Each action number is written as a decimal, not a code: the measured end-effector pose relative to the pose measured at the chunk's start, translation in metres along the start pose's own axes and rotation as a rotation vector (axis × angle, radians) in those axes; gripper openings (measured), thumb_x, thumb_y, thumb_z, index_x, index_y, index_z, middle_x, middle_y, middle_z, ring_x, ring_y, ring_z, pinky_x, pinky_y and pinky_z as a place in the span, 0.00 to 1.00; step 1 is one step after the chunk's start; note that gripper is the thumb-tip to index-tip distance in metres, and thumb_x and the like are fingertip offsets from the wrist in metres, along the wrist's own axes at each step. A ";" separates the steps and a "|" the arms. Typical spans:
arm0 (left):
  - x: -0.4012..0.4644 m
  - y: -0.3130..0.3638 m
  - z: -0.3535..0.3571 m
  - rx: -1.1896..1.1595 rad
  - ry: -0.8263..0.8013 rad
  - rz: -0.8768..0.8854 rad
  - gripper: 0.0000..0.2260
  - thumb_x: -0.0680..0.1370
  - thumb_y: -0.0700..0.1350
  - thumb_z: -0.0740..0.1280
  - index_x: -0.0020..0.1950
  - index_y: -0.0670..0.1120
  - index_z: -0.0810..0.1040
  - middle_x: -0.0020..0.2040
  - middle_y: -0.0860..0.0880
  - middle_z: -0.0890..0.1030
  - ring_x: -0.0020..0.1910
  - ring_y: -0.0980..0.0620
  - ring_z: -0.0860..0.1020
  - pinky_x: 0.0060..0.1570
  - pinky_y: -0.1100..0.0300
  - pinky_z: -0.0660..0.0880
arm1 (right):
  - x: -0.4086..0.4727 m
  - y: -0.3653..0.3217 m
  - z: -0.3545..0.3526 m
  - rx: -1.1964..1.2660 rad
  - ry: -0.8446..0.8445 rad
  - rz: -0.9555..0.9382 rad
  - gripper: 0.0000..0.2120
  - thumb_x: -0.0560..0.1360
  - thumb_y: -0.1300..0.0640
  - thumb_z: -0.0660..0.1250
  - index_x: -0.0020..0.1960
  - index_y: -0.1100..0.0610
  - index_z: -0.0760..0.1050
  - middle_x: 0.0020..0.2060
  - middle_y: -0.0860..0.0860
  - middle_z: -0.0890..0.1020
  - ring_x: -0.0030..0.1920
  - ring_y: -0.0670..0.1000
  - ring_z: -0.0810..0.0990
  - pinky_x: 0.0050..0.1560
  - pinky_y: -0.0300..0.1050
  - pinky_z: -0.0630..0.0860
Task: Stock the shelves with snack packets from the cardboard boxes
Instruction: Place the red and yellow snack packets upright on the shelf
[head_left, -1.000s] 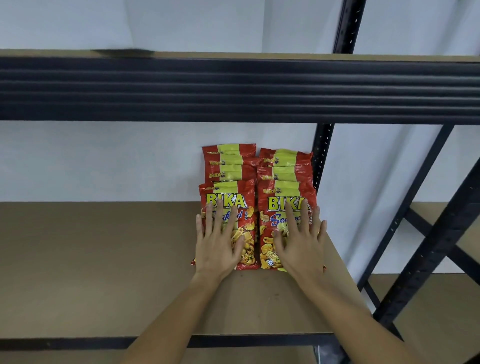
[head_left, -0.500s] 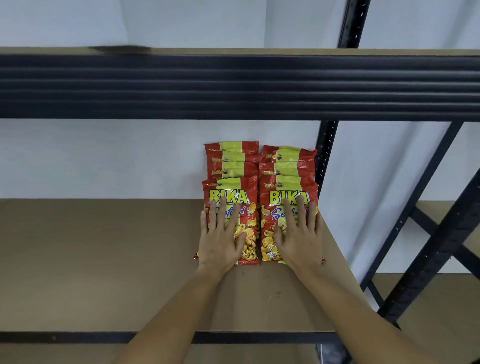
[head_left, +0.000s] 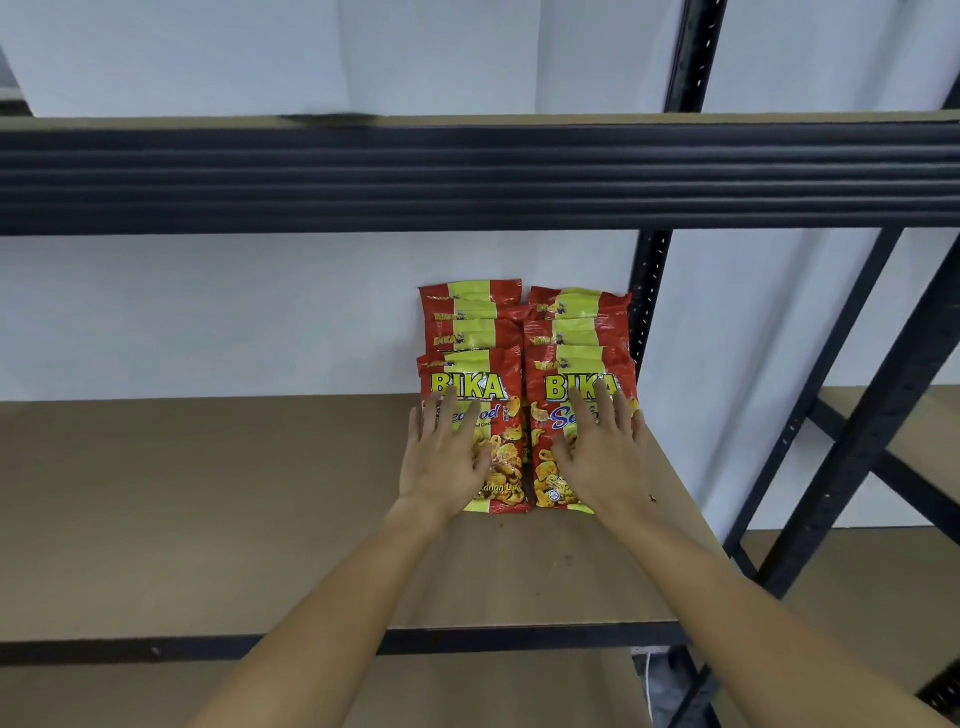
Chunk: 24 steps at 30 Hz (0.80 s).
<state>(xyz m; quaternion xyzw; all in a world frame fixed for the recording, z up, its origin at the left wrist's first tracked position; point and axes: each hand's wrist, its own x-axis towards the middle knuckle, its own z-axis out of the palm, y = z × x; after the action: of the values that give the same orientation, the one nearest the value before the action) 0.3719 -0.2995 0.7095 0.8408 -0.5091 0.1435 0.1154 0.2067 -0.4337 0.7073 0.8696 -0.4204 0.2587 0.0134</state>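
Both hands slid slightly back, left hand (head_left: 447, 462) and right hand (head_left: 602, 457) flat, fingers spread on snack packets (head_left: 576, 338), two rows of roughly four, long axes toward twelve o'clock, at shelf (head_left: 208, 519) back-right.

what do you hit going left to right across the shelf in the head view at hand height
bare shelf board → left hand on the left snack packet → right snack packet under the right hand → black rear upright → black diagonal brace
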 end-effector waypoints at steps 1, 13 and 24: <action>-0.003 -0.002 -0.005 -0.011 -0.009 0.009 0.26 0.83 0.59 0.51 0.79 0.51 0.58 0.80 0.44 0.53 0.79 0.42 0.48 0.78 0.44 0.47 | -0.003 -0.004 -0.003 -0.005 -0.014 0.001 0.30 0.78 0.42 0.57 0.78 0.52 0.63 0.77 0.59 0.62 0.78 0.63 0.58 0.75 0.64 0.57; -0.093 -0.060 -0.067 -0.067 -0.056 0.049 0.17 0.81 0.52 0.57 0.67 0.48 0.74 0.63 0.47 0.76 0.63 0.46 0.71 0.59 0.51 0.71 | -0.083 -0.101 -0.045 -0.013 -0.078 -0.012 0.24 0.78 0.47 0.61 0.72 0.53 0.70 0.69 0.55 0.74 0.68 0.58 0.73 0.68 0.58 0.68; -0.219 -0.122 -0.105 -0.156 -0.027 0.059 0.16 0.81 0.49 0.57 0.65 0.49 0.76 0.60 0.49 0.79 0.62 0.48 0.72 0.55 0.52 0.73 | -0.204 -0.198 -0.075 0.051 -0.073 -0.005 0.20 0.77 0.51 0.61 0.67 0.54 0.74 0.60 0.53 0.80 0.60 0.56 0.77 0.58 0.52 0.70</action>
<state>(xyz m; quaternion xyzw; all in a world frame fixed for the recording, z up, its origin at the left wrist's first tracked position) 0.3704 -0.0280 0.7230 0.8159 -0.5446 0.0952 0.1694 0.2155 -0.1404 0.7165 0.8795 -0.4117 0.2376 -0.0237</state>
